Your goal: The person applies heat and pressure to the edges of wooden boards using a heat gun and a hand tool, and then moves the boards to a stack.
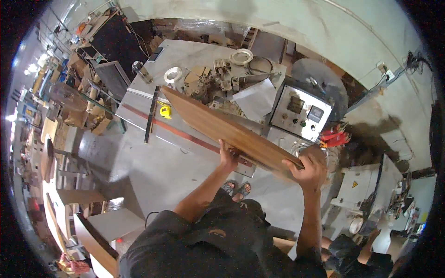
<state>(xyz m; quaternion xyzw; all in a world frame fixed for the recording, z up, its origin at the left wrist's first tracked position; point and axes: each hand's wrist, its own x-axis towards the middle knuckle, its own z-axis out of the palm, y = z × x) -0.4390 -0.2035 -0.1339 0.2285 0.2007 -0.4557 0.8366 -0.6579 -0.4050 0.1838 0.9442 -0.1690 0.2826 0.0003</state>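
A long brown wooden board (222,127) slants across the middle of the view, from the machine table at upper left down to the right. My left hand (229,156) grips its near edge around the middle, thumb up and the other fingers hidden beneath. At the board's right end my right hand (309,169) is closed around the corner. Under and beyond the board lies the grey machine table (139,88) with a red strip along its near side. On it, left of the board, are a yellow tape measure (165,111) and a dark straight bar (152,115).
A control box (300,113) with knobs and displays stands right of the table. A white sheet (256,98), metal machine parts (199,81) and white rings (241,56) lie farther back. Light panels (109,224) stand at lower left. Another person (357,255) is at lower right.
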